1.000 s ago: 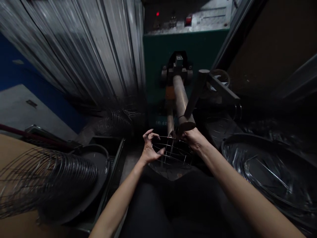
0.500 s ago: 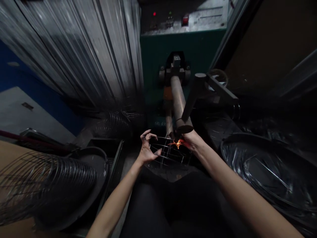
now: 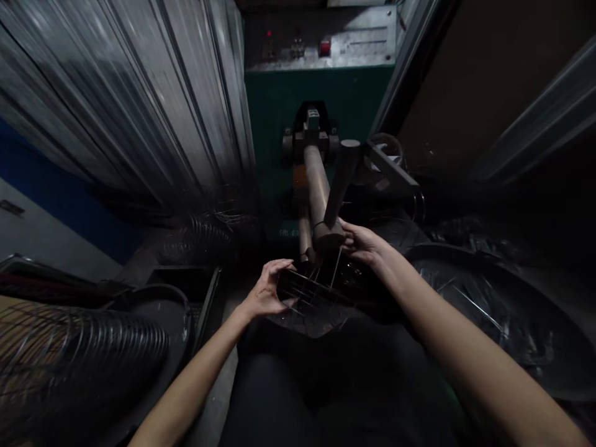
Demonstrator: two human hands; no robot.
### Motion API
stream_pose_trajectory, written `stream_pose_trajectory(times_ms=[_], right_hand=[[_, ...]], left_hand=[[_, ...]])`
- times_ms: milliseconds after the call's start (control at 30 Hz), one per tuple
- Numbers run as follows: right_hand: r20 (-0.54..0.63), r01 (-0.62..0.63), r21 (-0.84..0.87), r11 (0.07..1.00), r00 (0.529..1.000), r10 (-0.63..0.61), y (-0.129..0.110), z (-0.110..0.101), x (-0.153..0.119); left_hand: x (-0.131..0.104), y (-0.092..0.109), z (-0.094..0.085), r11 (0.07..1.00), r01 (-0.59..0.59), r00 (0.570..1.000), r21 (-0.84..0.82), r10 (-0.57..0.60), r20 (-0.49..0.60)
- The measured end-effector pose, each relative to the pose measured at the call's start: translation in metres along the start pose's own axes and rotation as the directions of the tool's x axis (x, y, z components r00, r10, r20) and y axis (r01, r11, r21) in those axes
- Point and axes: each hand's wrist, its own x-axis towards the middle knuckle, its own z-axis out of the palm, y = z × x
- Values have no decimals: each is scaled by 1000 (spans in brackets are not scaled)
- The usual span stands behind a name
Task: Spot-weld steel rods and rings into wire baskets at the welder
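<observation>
A wire grid (image 3: 311, 292) of thin metal rods sits below the end of the spot welder's upper arm (image 3: 319, 186). At its left side my left hand (image 3: 267, 290) is curled round its edge, the thumb below and fingers above. My right hand (image 3: 365, 243) is beside the tip of the upper arm, its fingers pinched on a thin metal rod (image 3: 336, 267) that slants down towards the grid. The upper arm partly hides those fingertips. The lower arm (image 3: 304, 236) ends just above the grid. No sparks show.
A green machine body (image 3: 274, 93) with a red switch (image 3: 325, 46) stands ahead. Left is a dark basin (image 3: 179, 304) with a coil of wire rings (image 3: 116, 341). Right is a wide tray (image 3: 549, 310) of loose rods. A slanted handle bar (image 3: 342, 180) rises from the arm.
The orange sparks at the welding tip have gone. My right hand has moved up beside the upper arm, a rod now showing below it. My left hand has closed in on the grid. The view has shifted.
</observation>
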Motion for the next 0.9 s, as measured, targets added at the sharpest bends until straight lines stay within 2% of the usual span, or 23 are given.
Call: stream_pose_trajectory(times_ms=[67, 133, 233, 300, 367, 433, 467, 500, 567, 633, 700, 800, 900], right_hand=[[11, -62, 45, 997, 998, 61, 11, -9, -33], [-36, -33, -20, 999, 999, 32, 34, -7, -69], [-61, 148, -320, 936, 983, -176, 77, 19, -112], [22, 270, -499, 823, 954, -300, 100, 39, -131], [182, 345, -602, 720, 937, -297, 109, 44, -147], [332, 401, -641, 655, 914, -234, 101, 28, -165], [348, 424, -652, 628, 904, -248, 91, 13, -174], [328, 442, -667, 600, 897, -297, 79, -5, -182], [179, 437, -735, 519, 863, -472, 52, -39, -195], [135, 423, -783, 456, 831, -540, 26, -61, -201], [182, 427, -781, 456, 854, -488, 9, -68, -201], [208, 417, -727, 545, 891, -404, -1, -59, -202], [141, 325, -679, 658, 938, -317, 8, -51, -210]], left_hand=[[-12, 7, -10, 997, 78, 975, -9, -75, 207], [-17, 20, -15, 968, 242, 918, -67, -206, 338], [-6, 54, 0, 856, 464, 870, -226, -393, 298], [9, 79, 20, 799, 508, 860, -322, -446, 249], [20, 100, 35, 768, 507, 862, -390, -442, 251], [23, 114, 38, 749, 514, 857, -417, -444, 261], [22, 119, 35, 751, 519, 854, -407, -449, 262], [19, 122, 30, 762, 521, 853, -384, -452, 261], [14, 128, 15, 795, 511, 857, -328, -440, 268], [14, 136, -1, 829, 478, 868, -290, -397, 298], [20, 145, -18, 849, 446, 877, -284, -352, 326], [32, 157, -36, 838, 450, 879, -309, -355, 317], [31, 155, -37, 741, 549, 832, -387, -439, 339]])
